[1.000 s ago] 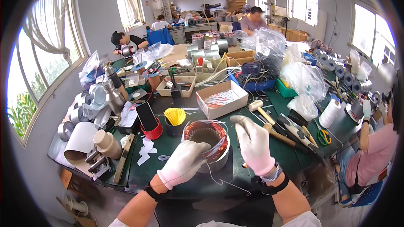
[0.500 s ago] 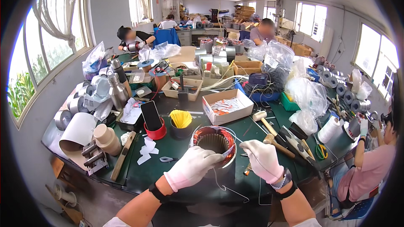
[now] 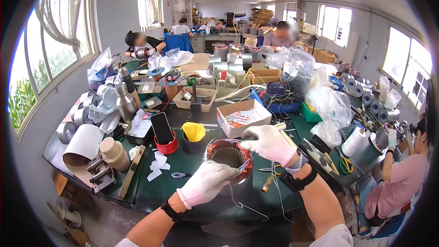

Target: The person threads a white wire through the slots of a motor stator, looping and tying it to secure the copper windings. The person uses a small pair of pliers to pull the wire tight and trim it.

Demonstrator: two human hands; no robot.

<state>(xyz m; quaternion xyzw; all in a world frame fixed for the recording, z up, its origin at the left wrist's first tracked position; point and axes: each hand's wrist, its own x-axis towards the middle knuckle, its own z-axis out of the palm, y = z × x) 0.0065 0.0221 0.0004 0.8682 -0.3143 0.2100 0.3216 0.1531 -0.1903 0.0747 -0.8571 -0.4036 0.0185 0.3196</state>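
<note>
A motor stator (image 3: 232,156) stands on the green bench in front of me, its slotted bore facing up and copper windings with red and white parts round its rim. My left hand (image 3: 208,180), in a white glove, is closed with thumb and fingertips pinching the stator's near right rim. Over the far right rim is my right hand (image 3: 270,142), also gloved, fingers curled together and pointing left. A thin white cord (image 3: 273,178) hangs from beneath it toward the bench edge; its fingertips partly hide the grip. Another white strand (image 3: 247,206) dangles from the stator's near side.
Left of the stator stand a cup of yellow slips (image 3: 194,132), a phone (image 3: 162,128) in a red holder and small scissors (image 3: 181,174). A carton of small sleeves (image 3: 242,118) lies beyond. Pliers (image 3: 270,169) and a mallet (image 3: 287,136) lie right. Co-workers sit around.
My right hand has moved up and left, from beside the stator to over its far right rim. The cord under it now hangs longer, and pliers have come into view. My left hand stays put.
</note>
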